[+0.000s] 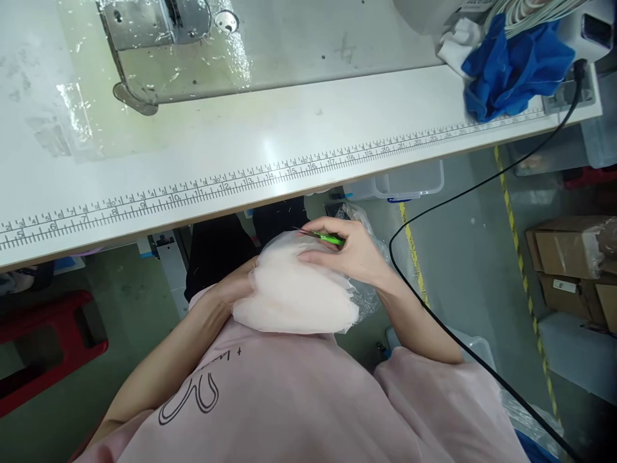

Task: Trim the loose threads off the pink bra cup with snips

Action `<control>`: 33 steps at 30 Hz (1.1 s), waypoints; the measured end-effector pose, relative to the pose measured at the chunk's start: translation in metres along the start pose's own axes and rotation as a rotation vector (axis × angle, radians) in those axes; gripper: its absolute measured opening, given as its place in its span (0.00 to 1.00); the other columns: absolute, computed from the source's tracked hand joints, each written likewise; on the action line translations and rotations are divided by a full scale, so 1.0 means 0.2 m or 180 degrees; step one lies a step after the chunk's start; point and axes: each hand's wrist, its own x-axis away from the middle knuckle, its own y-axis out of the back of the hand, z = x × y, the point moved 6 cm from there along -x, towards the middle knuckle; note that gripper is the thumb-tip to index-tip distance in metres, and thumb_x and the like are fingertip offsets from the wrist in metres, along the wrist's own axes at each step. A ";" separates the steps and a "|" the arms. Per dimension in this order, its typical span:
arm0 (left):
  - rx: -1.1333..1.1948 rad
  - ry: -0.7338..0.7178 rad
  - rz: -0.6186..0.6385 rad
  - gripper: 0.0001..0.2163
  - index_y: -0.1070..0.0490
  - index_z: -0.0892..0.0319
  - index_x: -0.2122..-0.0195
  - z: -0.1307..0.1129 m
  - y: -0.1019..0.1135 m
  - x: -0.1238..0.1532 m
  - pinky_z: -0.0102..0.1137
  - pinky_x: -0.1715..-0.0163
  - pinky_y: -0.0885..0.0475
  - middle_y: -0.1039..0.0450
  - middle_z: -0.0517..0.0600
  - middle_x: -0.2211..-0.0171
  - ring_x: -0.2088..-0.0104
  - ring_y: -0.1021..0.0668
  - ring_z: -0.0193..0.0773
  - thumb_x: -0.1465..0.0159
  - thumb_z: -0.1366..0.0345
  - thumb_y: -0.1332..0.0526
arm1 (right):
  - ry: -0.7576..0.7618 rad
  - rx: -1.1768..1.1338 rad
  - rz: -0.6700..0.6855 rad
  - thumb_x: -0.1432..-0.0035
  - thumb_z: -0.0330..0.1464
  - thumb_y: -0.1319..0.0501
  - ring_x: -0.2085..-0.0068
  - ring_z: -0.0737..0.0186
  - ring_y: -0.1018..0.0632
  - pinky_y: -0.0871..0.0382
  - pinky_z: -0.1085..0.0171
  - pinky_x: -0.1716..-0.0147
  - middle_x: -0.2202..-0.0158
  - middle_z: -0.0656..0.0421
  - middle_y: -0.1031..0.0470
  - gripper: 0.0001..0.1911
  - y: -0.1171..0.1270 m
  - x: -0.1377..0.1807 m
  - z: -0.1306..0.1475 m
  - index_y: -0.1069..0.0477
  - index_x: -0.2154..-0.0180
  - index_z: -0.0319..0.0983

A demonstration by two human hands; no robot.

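Note:
A bundle of sheer, pale cream fabric point(299, 292) rests in my lap, against my pink shirt. My left hand point(240, 283) grips the bundle's left side, its fingertips hidden in the folds. Over the upper right part of the fabric, my right hand point(354, 251) is closed around small thread snips point(330, 238) with a bright green handle. The dark blades point left, close above the cloth. Crinkled clear plastic point(367, 296) shows beyond the bundle's right side.
A white sewing table point(299, 122) with a printed ruler edge lies ahead, its metal machine plate point(144, 26) at upper left. A blue cloth point(520, 64) sits at the right end. A black cable point(434, 315) hangs past my right arm. A red stool point(62, 328) and cardboard boxes point(563, 257) flank me.

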 end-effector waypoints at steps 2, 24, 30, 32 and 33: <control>-0.0041 -0.0039 -0.0008 0.25 0.18 0.61 0.56 -0.01 0.00 0.00 0.31 0.62 0.23 0.17 0.55 0.61 0.61 0.19 0.44 0.57 0.66 0.20 | 0.0200 0.0052 -0.0114 0.41 0.39 0.29 0.60 0.61 0.19 0.28 0.65 0.60 0.55 0.58 0.18 0.16 0.04 0.01 0.03 0.22 0.54 0.40; -0.0266 -0.0318 0.0023 0.22 0.18 0.61 0.51 -0.06 0.00 0.00 0.36 0.58 0.21 0.16 0.53 0.58 0.54 0.16 0.53 0.49 0.68 0.26 | 0.0630 0.1858 -0.0186 0.28 0.43 0.40 0.76 0.68 0.32 0.45 0.65 0.76 0.73 0.61 0.28 0.20 0.10 0.19 0.16 0.20 0.46 0.38; -0.0278 -0.0242 -0.0153 0.21 0.17 0.62 0.56 -0.05 0.02 0.00 0.34 0.63 0.22 0.16 0.52 0.62 0.58 0.16 0.53 0.54 0.74 0.26 | 0.0629 0.2021 -0.0242 0.27 0.42 0.40 0.76 0.69 0.33 0.47 0.64 0.75 0.73 0.61 0.27 0.18 0.10 0.18 0.16 0.18 0.48 0.37; -0.0262 -0.0211 -0.0202 0.20 0.17 0.62 0.58 -0.04 0.02 0.00 0.32 0.67 0.23 0.16 0.52 0.62 0.59 0.16 0.52 0.55 0.73 0.26 | 0.0619 0.2053 -0.0231 0.27 0.42 0.41 0.76 0.69 0.33 0.47 0.64 0.75 0.72 0.61 0.27 0.18 0.10 0.18 0.16 0.18 0.49 0.38; -0.0252 -0.0203 -0.0228 0.19 0.17 0.61 0.59 -0.04 0.03 0.00 0.31 0.69 0.23 0.16 0.52 0.62 0.60 0.16 0.51 0.55 0.73 0.25 | 0.0616 0.2053 -0.0224 0.26 0.42 0.41 0.76 0.69 0.33 0.47 0.64 0.75 0.72 0.61 0.26 0.18 0.10 0.18 0.16 0.18 0.50 0.39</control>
